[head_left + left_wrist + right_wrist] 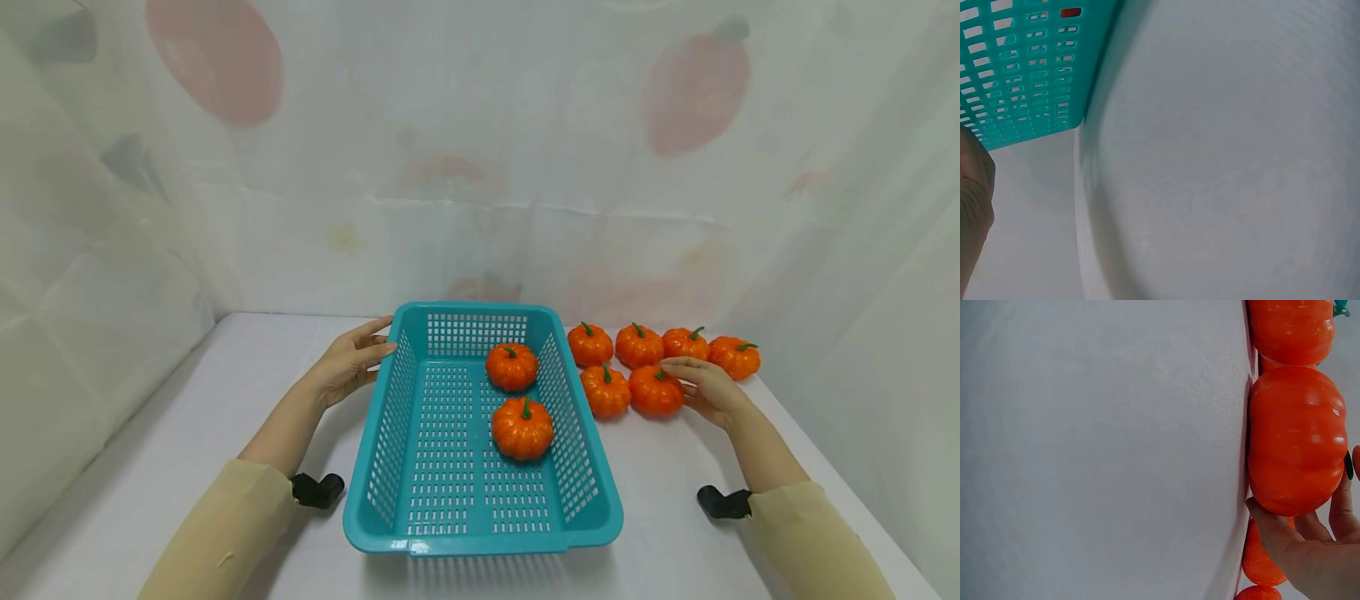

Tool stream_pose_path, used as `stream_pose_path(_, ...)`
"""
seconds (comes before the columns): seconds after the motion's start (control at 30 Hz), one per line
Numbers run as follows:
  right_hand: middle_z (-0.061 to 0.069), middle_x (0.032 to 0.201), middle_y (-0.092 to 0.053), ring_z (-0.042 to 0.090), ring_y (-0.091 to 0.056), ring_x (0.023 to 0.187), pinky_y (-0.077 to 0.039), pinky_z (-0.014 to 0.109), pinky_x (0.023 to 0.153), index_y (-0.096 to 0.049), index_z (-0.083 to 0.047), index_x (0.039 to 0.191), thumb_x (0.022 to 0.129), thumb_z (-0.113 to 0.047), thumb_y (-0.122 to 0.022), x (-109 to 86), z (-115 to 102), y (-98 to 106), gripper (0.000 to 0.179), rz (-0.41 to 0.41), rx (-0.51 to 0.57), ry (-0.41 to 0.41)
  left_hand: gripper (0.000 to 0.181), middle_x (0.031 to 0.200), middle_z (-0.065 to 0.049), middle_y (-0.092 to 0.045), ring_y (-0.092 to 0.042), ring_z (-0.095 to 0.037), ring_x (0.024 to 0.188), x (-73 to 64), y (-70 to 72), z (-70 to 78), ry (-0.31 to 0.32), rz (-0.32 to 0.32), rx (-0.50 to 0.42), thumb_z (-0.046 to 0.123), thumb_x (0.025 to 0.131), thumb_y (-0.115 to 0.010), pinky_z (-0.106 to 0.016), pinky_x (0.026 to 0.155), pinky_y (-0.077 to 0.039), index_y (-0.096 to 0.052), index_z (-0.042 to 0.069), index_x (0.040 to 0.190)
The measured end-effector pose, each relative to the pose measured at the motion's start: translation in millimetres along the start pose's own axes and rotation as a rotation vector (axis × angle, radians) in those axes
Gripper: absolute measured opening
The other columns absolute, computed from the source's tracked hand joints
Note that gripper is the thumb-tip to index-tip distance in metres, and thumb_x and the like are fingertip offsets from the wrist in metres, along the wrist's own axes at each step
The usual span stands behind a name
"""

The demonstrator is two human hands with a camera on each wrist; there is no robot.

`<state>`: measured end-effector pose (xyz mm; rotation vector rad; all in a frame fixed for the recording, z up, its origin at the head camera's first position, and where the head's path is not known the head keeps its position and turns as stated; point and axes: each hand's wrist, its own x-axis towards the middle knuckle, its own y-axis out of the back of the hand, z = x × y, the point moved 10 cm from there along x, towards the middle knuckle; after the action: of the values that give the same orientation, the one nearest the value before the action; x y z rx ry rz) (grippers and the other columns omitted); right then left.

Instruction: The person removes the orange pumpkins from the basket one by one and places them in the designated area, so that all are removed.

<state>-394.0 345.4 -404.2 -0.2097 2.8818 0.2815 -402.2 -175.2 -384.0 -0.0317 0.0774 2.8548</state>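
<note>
A teal plastic basket [483, 546] with slotted walls holds two small orange pumpkins, one at the back [512, 367] and one nearer [523, 429], both toward its right side. My left hand [348, 360] rests at the basket's left rim, fingertips and thumb touching the edge; the left wrist view shows only part of this hand [974, 194]. On the right, my right hand [707, 387] grips the right pumpkin of the front row [656, 392], fingers near its stem. In the right wrist view, the thumb lies low against this pumpkin [1297, 440].
Another front-row pumpkin [606, 392] stands between the gripped one and the basket. Behind them is a row of several more pumpkins [639, 345]. A white cloth covers the table [652, 508]. Fruit-patterned white curtains [480, 167] enclose the back and both sides.
</note>
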Motion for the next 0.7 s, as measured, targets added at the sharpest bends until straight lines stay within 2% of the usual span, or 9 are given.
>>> stream_pose_path(0.27,-0.024,0.108,-0.054,0.004,-0.049,0.105,-0.05,0.017,0.087,-0.063,-0.022,0.127,0.1,-0.038,-0.055,0.2,1,3,0.032,0.012,-0.047,0.01,0.073,0.116,-0.001,-0.052,-0.066,-0.005,0.093,-0.6,-0.7,0.4,-0.001,-0.003,-0.005,0.022,0.098,-0.062,-0.023,0.083,-0.058,-0.021,0.018,0.159)
stream_pose_path(0.5,-0.017,0.12,-0.045,0.013,-0.041,0.117,-0.049,0.017,0.086,-0.043,-0.006,0.147,0.102,-0.039,-0.052,1.1,-3,2,0.057,0.056,-0.117,-0.005,0.073,0.115,0.0,-0.052,-0.066,-0.005,0.092,-0.9,-0.3,0.5,0.001,-0.003,-0.013,0.021,0.099,-0.061,-0.022,0.083,-0.058,-0.021,0.018,0.159)
stream_pose_path(0.6,-0.019,0.113,-0.05,0.012,-0.044,0.114,-0.049,0.015,0.084,-0.044,-0.009,0.145,0.101,-0.039,-0.054,-0.5,-6,3,0.055,0.1,-0.08,-0.018,0.073,0.116,-0.001,-0.052,-0.067,-0.005,0.092,-0.8,-0.5,0.7,0.001,-0.003,-0.013,0.021,0.098,-0.061,-0.023,0.083,-0.058,-0.021,0.018,0.159)
stream_pose_path(0.7,-0.023,0.104,-0.054,0.004,-0.052,0.103,-0.05,0.013,0.082,-0.05,-0.015,0.135,0.099,-0.036,-0.059,-4.5,-13,6,0.043,0.153,-0.006,0.007,0.073,0.116,0.0,-0.052,-0.067,-0.005,0.093,-0.3,-0.3,0.5,0.0,-0.003,-0.008,0.022,0.098,-0.062,-0.023,0.082,-0.058,-0.021,0.018,0.159)
